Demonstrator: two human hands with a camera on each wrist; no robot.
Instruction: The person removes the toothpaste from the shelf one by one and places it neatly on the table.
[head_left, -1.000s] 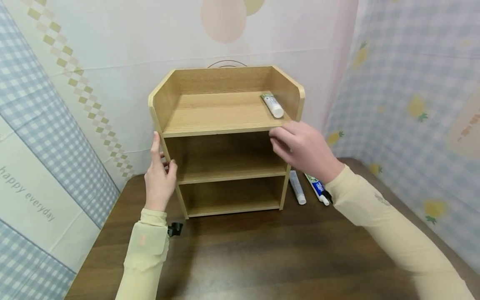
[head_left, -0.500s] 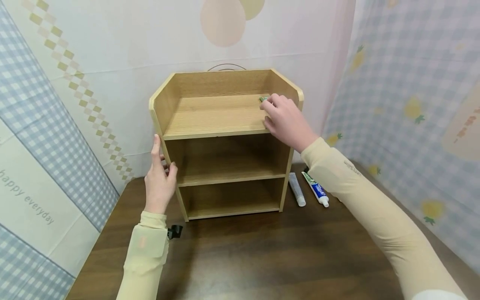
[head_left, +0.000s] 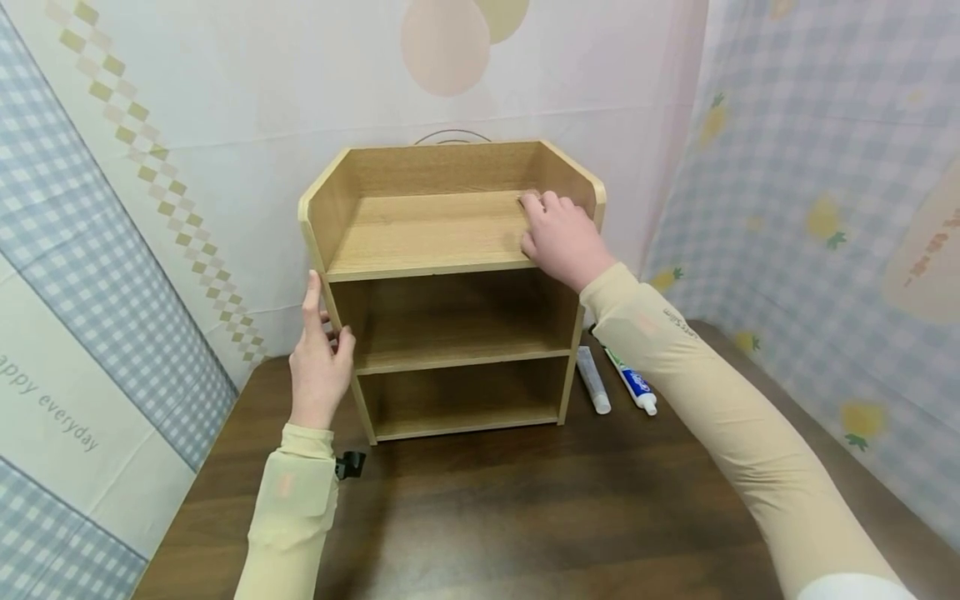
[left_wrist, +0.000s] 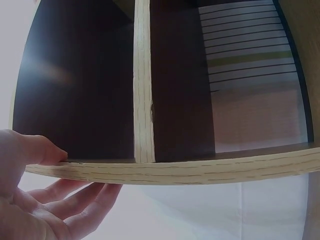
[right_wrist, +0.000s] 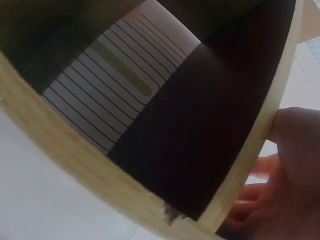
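While the left hand grips the shelf's left side panel, thumb in front and fingers behind, the right hand rests on the top tier's right end, fingers curled over something hidden, so its grip can't be judged; two tubes lie on the surface just right of the shelf

worktop: dark brown wood
far middle: three-tier wooden shelf unit
right of it: white tube, toothpaste tube
left: black clip
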